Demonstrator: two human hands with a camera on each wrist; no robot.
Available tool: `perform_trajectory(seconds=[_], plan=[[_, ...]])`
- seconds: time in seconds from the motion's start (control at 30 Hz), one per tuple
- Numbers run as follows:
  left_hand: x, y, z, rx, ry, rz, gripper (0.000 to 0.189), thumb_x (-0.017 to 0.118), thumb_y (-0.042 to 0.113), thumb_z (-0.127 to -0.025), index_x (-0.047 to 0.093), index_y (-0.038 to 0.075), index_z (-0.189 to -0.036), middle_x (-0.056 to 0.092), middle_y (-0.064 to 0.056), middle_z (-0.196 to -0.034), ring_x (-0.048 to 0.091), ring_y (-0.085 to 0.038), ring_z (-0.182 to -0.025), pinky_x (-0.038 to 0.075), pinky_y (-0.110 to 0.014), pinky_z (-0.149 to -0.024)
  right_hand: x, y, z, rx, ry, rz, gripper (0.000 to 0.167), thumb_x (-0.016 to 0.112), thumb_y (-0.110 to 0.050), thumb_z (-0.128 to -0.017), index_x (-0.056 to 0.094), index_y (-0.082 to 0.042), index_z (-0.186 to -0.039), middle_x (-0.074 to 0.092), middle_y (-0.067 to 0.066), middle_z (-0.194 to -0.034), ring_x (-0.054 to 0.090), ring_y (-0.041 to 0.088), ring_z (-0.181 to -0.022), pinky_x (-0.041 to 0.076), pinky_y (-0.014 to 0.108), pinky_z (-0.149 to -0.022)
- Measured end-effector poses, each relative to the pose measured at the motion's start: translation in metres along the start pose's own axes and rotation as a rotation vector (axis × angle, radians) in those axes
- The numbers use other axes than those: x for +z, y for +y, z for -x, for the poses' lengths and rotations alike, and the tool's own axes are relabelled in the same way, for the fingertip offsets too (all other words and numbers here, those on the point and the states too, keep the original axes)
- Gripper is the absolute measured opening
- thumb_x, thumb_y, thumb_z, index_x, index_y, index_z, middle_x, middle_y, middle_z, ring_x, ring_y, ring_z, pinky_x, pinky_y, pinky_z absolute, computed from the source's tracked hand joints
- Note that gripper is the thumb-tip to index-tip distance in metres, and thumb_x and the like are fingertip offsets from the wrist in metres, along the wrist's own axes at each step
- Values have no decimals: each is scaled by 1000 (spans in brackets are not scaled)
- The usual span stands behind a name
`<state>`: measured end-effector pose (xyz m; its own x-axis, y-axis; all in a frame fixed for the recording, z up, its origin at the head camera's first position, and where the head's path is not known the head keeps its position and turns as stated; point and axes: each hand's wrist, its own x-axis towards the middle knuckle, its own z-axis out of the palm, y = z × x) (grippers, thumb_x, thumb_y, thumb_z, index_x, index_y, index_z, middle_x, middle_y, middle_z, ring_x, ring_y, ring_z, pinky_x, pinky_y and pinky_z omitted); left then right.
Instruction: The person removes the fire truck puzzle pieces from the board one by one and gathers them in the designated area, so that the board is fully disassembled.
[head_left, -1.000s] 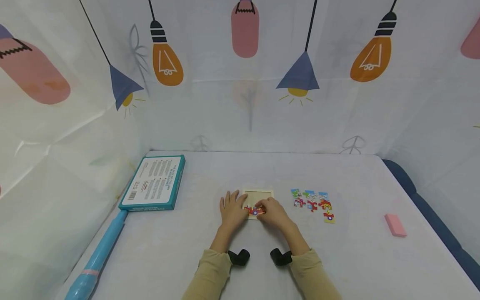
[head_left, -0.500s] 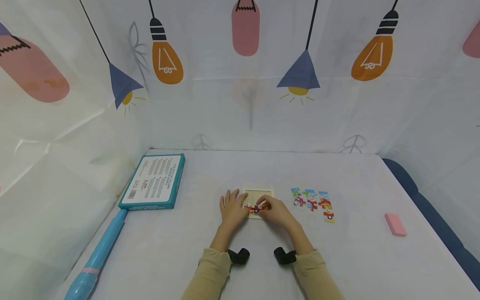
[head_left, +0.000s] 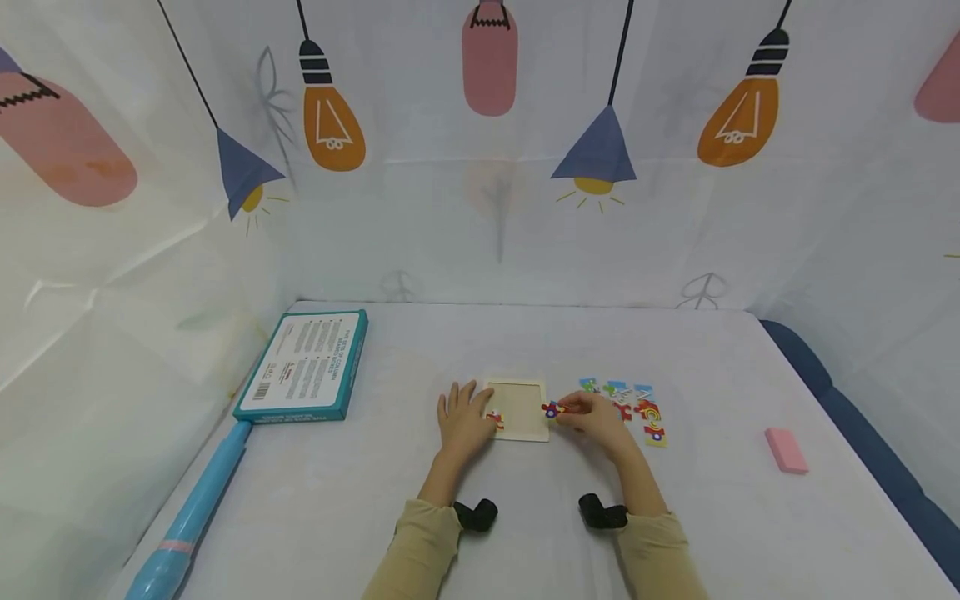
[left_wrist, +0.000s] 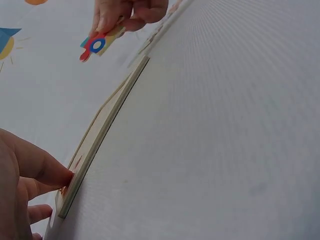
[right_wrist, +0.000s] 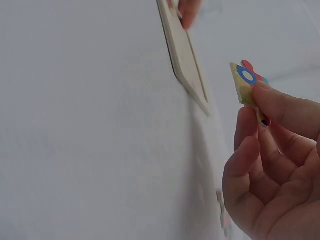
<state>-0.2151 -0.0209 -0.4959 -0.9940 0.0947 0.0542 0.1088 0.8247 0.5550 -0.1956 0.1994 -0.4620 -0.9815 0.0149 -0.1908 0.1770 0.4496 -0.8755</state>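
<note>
The light wooden puzzle tray point(head_left: 521, 408) lies on the table in front of me. My left hand point(head_left: 463, 425) rests at its left side with fingers spread, and its thumb presses on a red puzzle piece point(head_left: 495, 421) in the lower left corner. Off the tray's right edge, my right hand point(head_left: 598, 423) pinches another puzzle piece point(right_wrist: 245, 82) between thumb and fingers, raised above the table. That piece is red and yellow with a blue ring on it. In the left wrist view the tray's side edge point(left_wrist: 105, 131) shows, with the left fingertips at its near end.
Several loose puzzle pieces point(head_left: 651, 410) lie to the right, partly hidden behind the right hand. A teal-edged box point(head_left: 303, 367) lies at the back left, above a long blue inflated stick point(head_left: 198, 504). A pink block point(head_left: 787, 451) sits at the right, near a dark blue chair point(head_left: 806, 367).
My right hand has lifted the blue-ringed puzzle piece out of the tray and moved it right, past the tray's edge. The left hand has stayed in place.
</note>
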Motion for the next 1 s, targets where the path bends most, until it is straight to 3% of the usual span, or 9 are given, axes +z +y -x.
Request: perform_trajectory(seconds=[0.3,0.53,0.73,0.87,1.0], plan=[[-1,0,0,7,7,-14,57,52,13,-69,57,17,-126,40,-11,-140,19,-37,-137,6,-56,-108,-34,18,9,46,69,-78,37,73,-14,-78,60,5,-107,66,2,-86,57,6,-72,50,22,-63],[-5,1,2,3,7,-1,58,54,11,-68,57,16,-126,40,-11,-140,19,-37,-137,6,-56,-108,-53,29,21,46,144,-16,32,72,-11,-78,61,10,-100,68,2,-78,55,0,-66,45,19,-59],[-2,0,1,11,11,-2,57,53,13,-69,57,17,-125,40,-11,-140,19,-38,-136,6,-56,-108,-64,38,29,128,177,-19,32,69,-12,-81,62,10,-103,63,0,-82,51,4,-69,45,18,-60],[-1,-1,1,9,6,-4,56,53,14,-70,57,17,-126,40,-11,-140,19,-37,-137,6,-55,-108,-70,43,33,172,197,37,33,66,-14,-84,63,8,-108,63,12,-94,52,12,-75,44,20,-62],[-1,0,0,6,0,-1,56,52,14,-71,56,17,-127,40,-11,-141,18,-37,-137,5,-55,-109,-74,44,36,154,235,155,35,66,-18,-83,63,7,-107,65,20,-100,55,25,-88,41,26,-68]])
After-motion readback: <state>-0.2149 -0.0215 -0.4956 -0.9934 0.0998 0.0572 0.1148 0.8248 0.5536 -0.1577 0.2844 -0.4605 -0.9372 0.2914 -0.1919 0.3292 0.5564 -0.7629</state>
